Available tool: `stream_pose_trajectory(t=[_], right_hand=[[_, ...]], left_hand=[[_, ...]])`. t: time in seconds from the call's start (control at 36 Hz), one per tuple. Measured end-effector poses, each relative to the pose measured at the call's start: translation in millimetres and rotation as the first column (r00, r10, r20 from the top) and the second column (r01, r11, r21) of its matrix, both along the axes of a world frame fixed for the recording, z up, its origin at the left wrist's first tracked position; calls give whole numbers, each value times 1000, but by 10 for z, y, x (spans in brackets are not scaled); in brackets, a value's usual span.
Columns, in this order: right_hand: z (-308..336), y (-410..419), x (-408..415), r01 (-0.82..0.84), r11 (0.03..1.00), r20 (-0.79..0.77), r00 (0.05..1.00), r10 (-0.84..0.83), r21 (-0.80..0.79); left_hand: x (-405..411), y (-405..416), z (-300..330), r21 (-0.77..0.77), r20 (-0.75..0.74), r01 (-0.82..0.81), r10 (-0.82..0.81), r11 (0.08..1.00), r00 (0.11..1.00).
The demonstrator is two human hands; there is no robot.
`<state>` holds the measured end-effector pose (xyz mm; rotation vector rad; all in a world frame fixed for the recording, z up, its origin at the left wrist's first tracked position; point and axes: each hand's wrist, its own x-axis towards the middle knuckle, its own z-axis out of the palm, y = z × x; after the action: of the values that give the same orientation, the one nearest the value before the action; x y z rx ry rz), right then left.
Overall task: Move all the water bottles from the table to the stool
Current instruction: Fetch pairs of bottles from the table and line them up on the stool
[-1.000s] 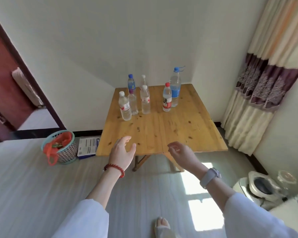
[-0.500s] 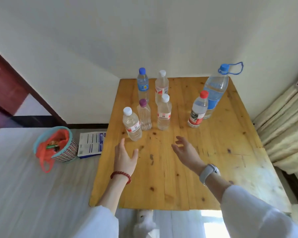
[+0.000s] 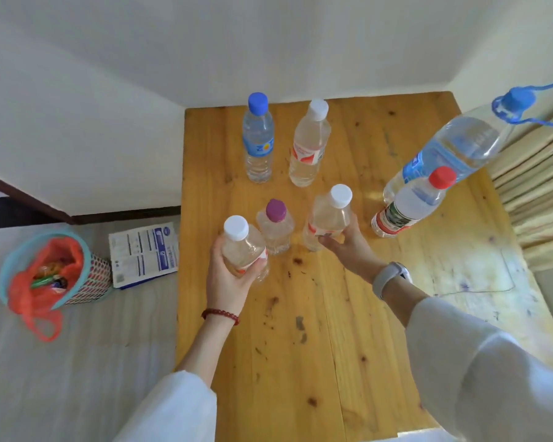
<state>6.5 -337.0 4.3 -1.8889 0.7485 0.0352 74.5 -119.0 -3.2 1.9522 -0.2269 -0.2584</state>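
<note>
My left hand (image 3: 227, 279) now grips one white-capped bottle (image 3: 241, 247), my right hand (image 3: 348, 247) another (image 3: 328, 218) (both were open before). The near half of the table (image 3: 300, 362) lies bare.

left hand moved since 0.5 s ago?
Yes. The left hand has gone forward across the wooden table and now grips the nearest white-capped bottle, beside the purple-capped bottle; earlier it hovered short of it.

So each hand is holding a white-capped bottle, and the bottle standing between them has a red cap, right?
Not quite. The head view shows the left hand and right hand each holding a white-capped bottle, but the bottle between them has a purple cap. The red-capped bottle stands farther right.
</note>
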Motion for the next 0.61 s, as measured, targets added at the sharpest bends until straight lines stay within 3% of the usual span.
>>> stream_pose_trajectory(t=[0.39,0.61], right_hand=[[-13,299,-301,173,984,53,984,-170,-46],[220,526,-1255,274,960,3,962,-275,-56]], left_hand=[[140,9,-2,-129,-51,82,-89,988,995],[-428,-117,151,-112,-110,340,-352,934,930]])
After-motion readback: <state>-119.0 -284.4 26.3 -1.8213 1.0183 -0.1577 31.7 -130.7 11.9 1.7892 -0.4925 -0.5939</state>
